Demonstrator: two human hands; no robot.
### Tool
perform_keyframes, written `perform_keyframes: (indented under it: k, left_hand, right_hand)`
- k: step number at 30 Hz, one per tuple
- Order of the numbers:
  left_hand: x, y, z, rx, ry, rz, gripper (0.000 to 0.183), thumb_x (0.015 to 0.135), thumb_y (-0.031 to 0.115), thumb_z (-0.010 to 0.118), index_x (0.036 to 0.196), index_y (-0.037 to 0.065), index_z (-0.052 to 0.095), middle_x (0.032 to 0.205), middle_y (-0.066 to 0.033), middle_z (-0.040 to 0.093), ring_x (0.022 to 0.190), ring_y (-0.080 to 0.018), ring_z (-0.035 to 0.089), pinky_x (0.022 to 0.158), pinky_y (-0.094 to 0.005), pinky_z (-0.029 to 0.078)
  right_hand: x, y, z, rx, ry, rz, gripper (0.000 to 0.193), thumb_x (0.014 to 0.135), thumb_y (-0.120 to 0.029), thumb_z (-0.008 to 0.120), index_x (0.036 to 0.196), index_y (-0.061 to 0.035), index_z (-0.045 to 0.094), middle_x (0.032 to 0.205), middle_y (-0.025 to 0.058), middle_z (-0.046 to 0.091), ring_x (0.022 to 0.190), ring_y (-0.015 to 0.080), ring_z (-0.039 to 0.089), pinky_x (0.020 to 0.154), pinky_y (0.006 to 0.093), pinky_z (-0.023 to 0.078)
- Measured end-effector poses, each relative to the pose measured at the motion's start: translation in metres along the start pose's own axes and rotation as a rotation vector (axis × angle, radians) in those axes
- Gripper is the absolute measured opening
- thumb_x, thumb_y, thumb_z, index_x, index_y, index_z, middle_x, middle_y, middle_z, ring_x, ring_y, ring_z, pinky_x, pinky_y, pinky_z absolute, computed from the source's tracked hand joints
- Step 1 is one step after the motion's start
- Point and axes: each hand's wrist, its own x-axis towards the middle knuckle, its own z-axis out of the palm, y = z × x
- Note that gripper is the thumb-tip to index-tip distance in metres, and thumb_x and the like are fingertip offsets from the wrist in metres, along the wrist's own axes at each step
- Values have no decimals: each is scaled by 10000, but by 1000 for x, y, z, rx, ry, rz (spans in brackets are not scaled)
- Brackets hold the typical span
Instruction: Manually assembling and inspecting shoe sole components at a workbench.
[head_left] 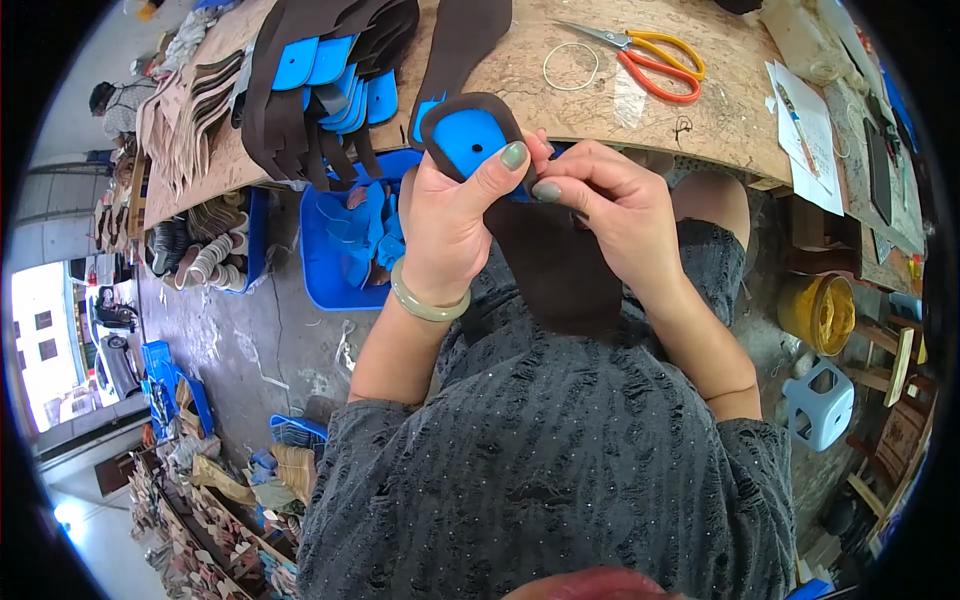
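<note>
My left hand [445, 215] grips a dark brown leather strap [555, 265] whose rounded end carries a bright blue liner [468, 140]; the thumb presses on the blue part. My right hand [600, 205] pinches the same piece at its right edge, fingertips meeting the left thumb. The strap hangs down over my lap. A pale green bangle [425, 305] sits on my left wrist. Both hands are just in front of the workbench edge.
The wooden workbench [600, 95] holds a pile of brown and blue pieces [325, 85], orange-handled scissors [650, 60], a rubber band [570, 66] and papers [805, 130]. Below stand a blue tray [350, 250] of pieces, a yellow bucket [818, 312] and a small plastic stool [820, 400].
</note>
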Motion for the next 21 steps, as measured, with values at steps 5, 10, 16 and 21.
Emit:
perform_keyframes:
  k: [5, 10, 16, 21]
  left_hand:
    - [-3, 3, 10, 40, 14, -11, 177, 880, 118, 647, 1018, 20, 594, 920, -72, 670, 874, -132, 618, 816, -277, 480]
    - [-4, -1, 9, 25, 47, -46, 226, 879, 77, 617, 1086, 17, 548, 947, -90, 648, 924, -177, 612, 870, -321, 469]
    - [-1, -2, 10, 2, 41, -40, 289, 888, 78, 592, 1157, 1, 517, 956, -99, 649, 921, -173, 612, 853, -310, 474]
    - [2, -8, 2, -6, 56, -77, 281, 897, 78, 571, 1161, -1, 519, 969, -105, 650, 928, -181, 618, 865, -321, 473]
  right_hand:
    - [1, 4, 0, -324, 8, -260, 121, 797, -79, 696, 849, 20, 651, 767, 64, 584, 674, 147, 567, 604, 266, 443]
    - [3, 7, 5, -625, 75, -512, 97, 791, -68, 680, 844, 6, 645, 758, 112, 566, 692, 227, 576, 626, 300, 450]
    - [12, 11, -5, -175, -133, -119, 212, 837, -131, 663, 1002, 2, 651, 820, 76, 600, 735, 131, 571, 664, 265, 456]
    - [15, 26, -4, -391, -73, -443, 205, 843, -137, 661, 976, 17, 636, 758, 70, 571, 681, 128, 555, 650, 266, 453]
